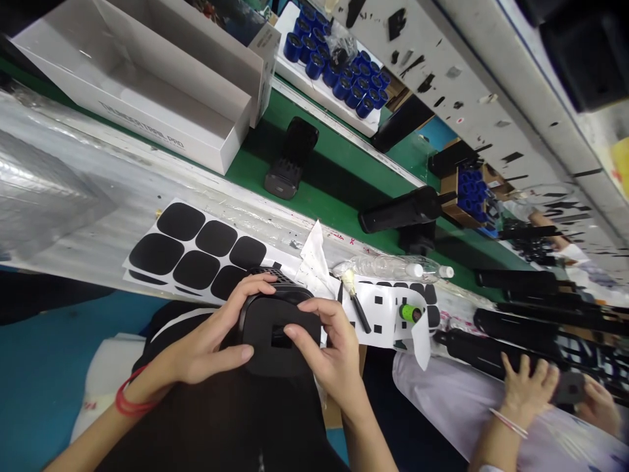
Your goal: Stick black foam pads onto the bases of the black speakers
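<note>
A black rounded-square pad [280, 309] with a small rectangular cutout lies on the end of a black device in front of my body. Around the device's left side curves my left hand [209, 341], fingers over its top edge and thumb at the side; a red band circles that wrist. My right hand [331, 347] pinches the pad's right part near the cutout, thumb and forefinger on it. Just beyond is a white sheet [216, 251] of black rounded-square pads, beside a torn piece of white paper [316, 259].
White boxes [167, 111] stand upper left, blue cylinders [339, 72] in a tray behind. Black devices [291, 157] rest on the green belt [334, 164]. Clear bottles [378, 265] and a green roll [410, 313] are right; a co-worker's hands [528, 390] work farther right.
</note>
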Tool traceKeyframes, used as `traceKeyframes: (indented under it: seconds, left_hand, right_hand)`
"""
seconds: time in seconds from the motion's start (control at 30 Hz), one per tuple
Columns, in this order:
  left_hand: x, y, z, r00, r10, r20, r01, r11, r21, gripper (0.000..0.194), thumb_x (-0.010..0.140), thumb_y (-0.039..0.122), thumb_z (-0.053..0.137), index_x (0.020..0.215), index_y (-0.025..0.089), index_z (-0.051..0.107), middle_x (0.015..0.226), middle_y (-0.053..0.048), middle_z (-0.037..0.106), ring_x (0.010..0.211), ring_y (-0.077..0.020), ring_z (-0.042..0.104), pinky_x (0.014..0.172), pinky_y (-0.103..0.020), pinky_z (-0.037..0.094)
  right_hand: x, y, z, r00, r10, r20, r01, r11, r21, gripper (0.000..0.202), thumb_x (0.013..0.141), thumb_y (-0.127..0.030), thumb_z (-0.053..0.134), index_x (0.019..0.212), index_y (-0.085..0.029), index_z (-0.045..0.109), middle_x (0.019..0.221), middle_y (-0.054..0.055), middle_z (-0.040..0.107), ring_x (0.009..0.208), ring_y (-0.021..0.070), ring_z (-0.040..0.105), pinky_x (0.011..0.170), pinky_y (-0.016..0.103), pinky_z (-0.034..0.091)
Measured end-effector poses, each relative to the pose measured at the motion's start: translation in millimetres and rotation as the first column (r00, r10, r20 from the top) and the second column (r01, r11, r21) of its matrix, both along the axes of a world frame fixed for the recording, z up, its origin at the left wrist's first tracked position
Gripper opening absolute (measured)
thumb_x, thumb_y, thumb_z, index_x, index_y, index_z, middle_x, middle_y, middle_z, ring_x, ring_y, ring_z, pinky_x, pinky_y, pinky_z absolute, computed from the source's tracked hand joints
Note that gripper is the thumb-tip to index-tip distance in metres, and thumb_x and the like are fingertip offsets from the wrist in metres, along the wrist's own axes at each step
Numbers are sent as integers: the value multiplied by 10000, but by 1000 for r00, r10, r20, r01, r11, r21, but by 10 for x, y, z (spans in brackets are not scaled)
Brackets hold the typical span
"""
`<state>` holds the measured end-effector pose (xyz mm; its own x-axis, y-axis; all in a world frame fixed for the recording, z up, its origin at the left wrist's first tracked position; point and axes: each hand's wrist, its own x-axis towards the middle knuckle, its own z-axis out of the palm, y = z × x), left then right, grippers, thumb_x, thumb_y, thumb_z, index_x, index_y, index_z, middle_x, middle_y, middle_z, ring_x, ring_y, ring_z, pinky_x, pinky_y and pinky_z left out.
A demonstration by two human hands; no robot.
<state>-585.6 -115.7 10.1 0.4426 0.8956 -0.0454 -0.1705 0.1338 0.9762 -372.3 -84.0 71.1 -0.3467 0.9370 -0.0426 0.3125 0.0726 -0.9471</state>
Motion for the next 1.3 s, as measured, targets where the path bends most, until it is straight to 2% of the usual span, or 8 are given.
traceKeyframes:
  seconds: [0.17, 0.53, 0.67, 0.77, 1.0, 1.17, 1.3]
  left_hand:
    - [1, 2, -19, 999, 20, 37, -18, 998, -56, 546, 947, 567, 535, 1443, 405, 372, 1622, -40, 227, 1521, -368, 170, 1229, -572, 161]
    - [5, -6, -25, 998, 33, 46, -28, 993, -112, 542, 930, 575, 539, 1425, 403, 404, 1627, -16, 253, 1527, -364, 158, 1233, -544, 178]
    - [2, 2, -17, 999, 28, 44, -26, 998, -58, 570, 936, 553, 549, 1446, 364, 375, 1618, -64, 243, 1521, -386, 167, 1226, -577, 196]
    - [-6, 9, -23, 1000, 1, 27, -1, 1000, -2, 599, 937, 503, 579, 1463, 379, 321, 1619, -81, 204, 1524, -395, 165, 1214, -610, 208]
    - [1, 12, -9, 1000, 1, -9, -1, 1000, 19, 600, 941, 466, 579, 1464, 393, 293, 1604, -89, 200, 1506, -389, 200, 1212, -628, 201]
    - [0, 24, 0, 999, 5, 40, -4, 1000, -20, 617, 926, 528, 574, 1464, 381, 310, 1612, -89, 191, 1509, -414, 192, 1205, -646, 209]
    - [-10, 26, -21, 1000, -9, 24, 9, 1000, 10, 632, 930, 496, 577, 1476, 377, 281, 1612, -111, 172, 1518, -418, 168, 1200, -673, 194]
  right_hand:
    - [-3, -13, 10, 1000, -14, 4, 14, 1000, -9, 325, 898, -191, 745, 1142, -350, 602, 1021, -72, 727, 875, 71, 708, 767, 122, 532]
    - [-30, -5, -25, 999, -36, 11, 36, 999, 30, 332, 891, -183, 744, 1148, -332, 596, 1029, -56, 718, 891, 84, 713, 790, 140, 547]
    - [-26, 5, -22, 999, -19, 27, 18, 998, 58, 312, 903, -211, 732, 1164, -300, 588, 1031, -16, 726, 886, 131, 728, 771, 207, 578]
    - [-23, 4, -27, 999, -7, 49, 4, 998, 62, 279, 918, -257, 720, 1160, -290, 584, 1012, -1, 724, 863, 151, 727, 753, 240, 589]
    - [-30, -6, -50, 999, 1, 40, -4, 998, 61, 294, 923, -252, 715, 1173, -304, 570, 941, -20, 703, 758, 135, 697, 661, 226, 562]
    - [-27, 9, -50, 999, 14, 31, -16, 999, 47, 316, 924, -239, 714, 1192, -307, 561, 1009, -12, 712, 843, 139, 719, 731, 229, 581]
    - [-25, 17, -52, 999, 16, 50, -19, 999, 43, 294, 937, -259, 697, 1194, -299, 559, 1022, -7, 714, 849, 144, 722, 728, 235, 582]
